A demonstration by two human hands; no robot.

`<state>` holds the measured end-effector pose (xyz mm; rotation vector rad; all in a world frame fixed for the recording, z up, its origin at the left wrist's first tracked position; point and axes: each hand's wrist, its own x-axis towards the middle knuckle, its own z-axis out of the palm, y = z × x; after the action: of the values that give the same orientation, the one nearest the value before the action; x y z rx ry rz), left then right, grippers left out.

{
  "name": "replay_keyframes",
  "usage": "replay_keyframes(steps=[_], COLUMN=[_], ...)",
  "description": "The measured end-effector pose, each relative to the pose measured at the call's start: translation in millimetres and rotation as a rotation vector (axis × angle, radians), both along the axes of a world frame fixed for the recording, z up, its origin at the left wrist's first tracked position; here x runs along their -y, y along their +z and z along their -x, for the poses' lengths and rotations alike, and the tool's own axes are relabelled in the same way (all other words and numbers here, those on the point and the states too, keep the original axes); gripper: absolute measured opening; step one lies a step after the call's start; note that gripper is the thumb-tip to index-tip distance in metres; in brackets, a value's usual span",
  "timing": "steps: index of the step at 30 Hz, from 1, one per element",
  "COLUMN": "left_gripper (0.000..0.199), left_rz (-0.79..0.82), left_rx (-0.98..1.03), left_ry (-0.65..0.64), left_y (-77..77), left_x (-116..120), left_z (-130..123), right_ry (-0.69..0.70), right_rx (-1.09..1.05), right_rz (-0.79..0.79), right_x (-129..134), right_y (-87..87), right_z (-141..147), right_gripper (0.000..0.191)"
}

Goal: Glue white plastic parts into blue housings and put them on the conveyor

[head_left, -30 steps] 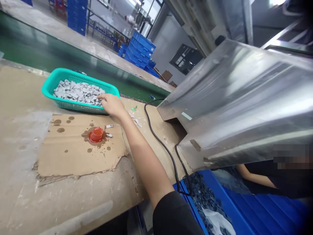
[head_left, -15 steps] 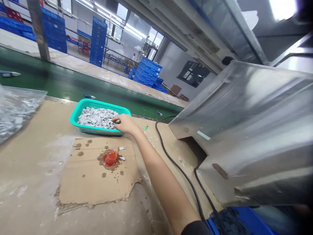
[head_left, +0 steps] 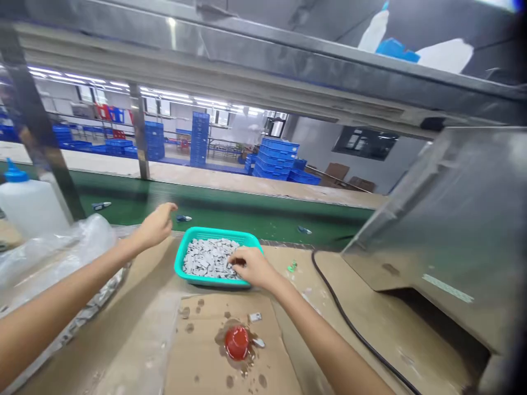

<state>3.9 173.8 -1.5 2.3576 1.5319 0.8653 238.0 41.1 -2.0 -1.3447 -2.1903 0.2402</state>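
Observation:
My right hand (head_left: 253, 267) is over a teal plastic basket (head_left: 218, 232), its fingertips down among the small grey-white flat pieces (head_left: 206, 259) heaped inside. Whether those fingers grip a piece is hidden. My left hand (head_left: 155, 226) is raised beyond the table's far edge to the left of the basket, slightly curled and holding nothing visible. Below the basket lies a torn sheet of cardboard (head_left: 201, 351) with brown stains. On it stand a red cap (head_left: 236, 343) in a brown puddle and two small pale pieces (head_left: 255, 317).
A clear plastic bag (head_left: 53, 258) and a white bottle with a blue cap (head_left: 28, 204) are at the left. A green conveyor belt (head_left: 230, 218) runs behind the table. A black cable (head_left: 349, 323) crosses the right side, next to a steel hood (head_left: 436, 219).
My view has swung left and upward, bringing my left hand, the bag and the bottle into sight. My right hand has moved from the basket's near rim onto the pieces.

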Motion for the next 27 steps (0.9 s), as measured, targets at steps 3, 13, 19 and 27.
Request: replay_keyframes(steps=[3,13,19,27], left_gripper=[0.031,0.029,0.01,0.023], left_rz=[0.061,0.349,0.569,0.849], left_rx=[-0.024,0.43,0.851,1.09], left_ry=[0.0,0.123,-0.172,-0.596], left_y=[-3.8,28.4,55.8,34.4], left_x=[-23,2,130,214], left_z=[-7,-13,-29,-30], right_ry=[-0.012,-0.23,-0.152,-0.03], right_rx=[-0.057,-0.352,-0.412,-0.041], right_rz=[-0.002,0.049,0.035,-0.412], right_x=[3,17,75,131], right_y=[2.5,18.8,48.2,49.8], right_z=[0,-5,23,59], right_gripper=[0.028,0.013,0.006,0.021])
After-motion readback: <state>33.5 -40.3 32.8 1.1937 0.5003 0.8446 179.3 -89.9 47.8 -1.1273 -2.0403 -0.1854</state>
